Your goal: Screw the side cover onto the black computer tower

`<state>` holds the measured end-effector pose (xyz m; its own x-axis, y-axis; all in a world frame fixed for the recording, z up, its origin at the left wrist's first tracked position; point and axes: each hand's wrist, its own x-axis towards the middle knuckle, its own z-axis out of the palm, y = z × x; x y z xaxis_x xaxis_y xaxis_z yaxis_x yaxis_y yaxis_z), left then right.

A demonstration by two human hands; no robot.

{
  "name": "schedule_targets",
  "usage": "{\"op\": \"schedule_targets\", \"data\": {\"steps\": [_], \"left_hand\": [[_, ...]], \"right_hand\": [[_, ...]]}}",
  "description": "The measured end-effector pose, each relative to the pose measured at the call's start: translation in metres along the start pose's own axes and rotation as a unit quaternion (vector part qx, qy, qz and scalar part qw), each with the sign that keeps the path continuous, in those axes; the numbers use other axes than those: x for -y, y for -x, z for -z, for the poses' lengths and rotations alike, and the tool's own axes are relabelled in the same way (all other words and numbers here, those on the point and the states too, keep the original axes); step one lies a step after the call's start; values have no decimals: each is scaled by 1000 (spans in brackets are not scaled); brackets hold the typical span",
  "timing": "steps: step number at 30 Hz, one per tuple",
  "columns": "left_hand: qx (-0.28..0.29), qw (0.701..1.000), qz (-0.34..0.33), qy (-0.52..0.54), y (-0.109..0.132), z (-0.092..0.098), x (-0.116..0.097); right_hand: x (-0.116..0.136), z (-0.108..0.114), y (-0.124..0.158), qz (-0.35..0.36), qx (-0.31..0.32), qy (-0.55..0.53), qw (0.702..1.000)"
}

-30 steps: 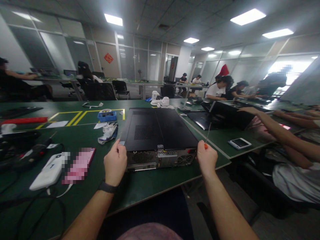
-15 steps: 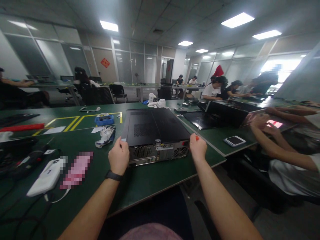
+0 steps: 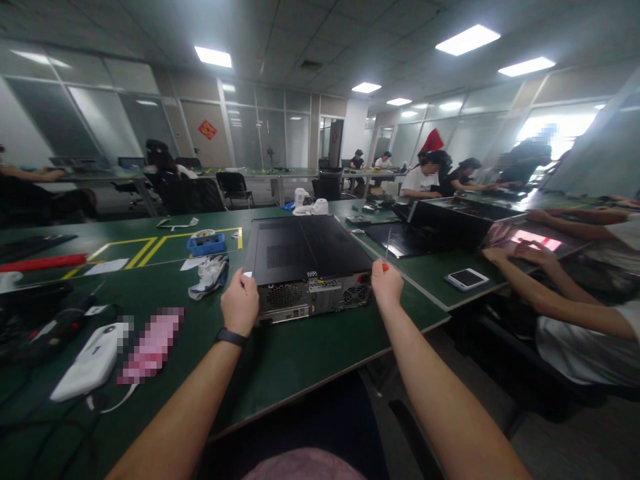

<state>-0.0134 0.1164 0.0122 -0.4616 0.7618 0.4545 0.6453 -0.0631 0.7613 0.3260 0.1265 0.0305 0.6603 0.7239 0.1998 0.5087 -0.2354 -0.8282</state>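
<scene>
A black desktop computer case (image 3: 305,247) lies flat in front of me, its rear panel with ports and fan grilles facing my body. My left hand (image 3: 241,301) is closed at the near left corner of the case, fingers hidden behind its side. A small white bit shows by that thumb; I cannot make out what it is. In a fist, my right hand (image 3: 387,283) grips a screwdriver (image 3: 389,245), its thin shaft pointing up and a bit of orange handle showing. That fist rests against the right side of the case near the rear corner.
Left of the case lie work gloves (image 3: 210,277), a blue basket (image 3: 207,244), a white power bank (image 3: 90,360) and cables. A white phone (image 3: 467,279) lies to the right. Beyond it, a co-worker's hands (image 3: 537,250) are at another opened case (image 3: 450,220).
The case sits slightly farther from me and a little to the left, both hands still at its sides. The co-worker's hands on the right have shifted left.
</scene>
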Motion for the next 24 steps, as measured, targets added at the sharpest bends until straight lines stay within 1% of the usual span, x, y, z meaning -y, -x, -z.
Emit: {"op": "schedule_targets", "data": {"steps": [4, 6, 9, 10, 12, 13, 15, 19, 21, 22, 24], "left_hand": [[0, 1000, -9, 11, -4, -3, 4], [1, 1000, -16, 18, -5, -3, 7], [-17, 999, -37, 36, -4, -3, 8], [-26, 998, -49, 43, -4, -2, 8], [-41, 994, -81, 57, -3, -1, 6], [-45, 992, -98, 63, -2, -1, 5], [-46, 988, -129, 74, -2, 0, 3], [-39, 982, -163, 89, -3, -1, 4], [-44, 980, -168, 94, -4, -3, 6], [-50, 980, -168, 96, -4, -3, 6], [-65, 979, -167, 97, -4, -5, 6]], "right_hand": [[-1, 0, -3, 3, 17, -21, 1000], [-2, 4, -1, 14, 12, -29, 999], [-4, 12, 14, 40, -41, -34, 998], [-4, 15, 22, 49, -66, -38, 996], [-7, 21, 44, 65, -85, -52, 993], [-10, 23, 56, 71, -76, -61, 993], [-15, 25, 84, 83, -37, -80, 993], [-27, 25, 135, 126, 82, -115, 982], [-29, 24, 154, 158, 126, -130, 971], [-30, 24, 161, 191, 137, -138, 962], [-28, 24, 170, 253, 105, -130, 953]]}}
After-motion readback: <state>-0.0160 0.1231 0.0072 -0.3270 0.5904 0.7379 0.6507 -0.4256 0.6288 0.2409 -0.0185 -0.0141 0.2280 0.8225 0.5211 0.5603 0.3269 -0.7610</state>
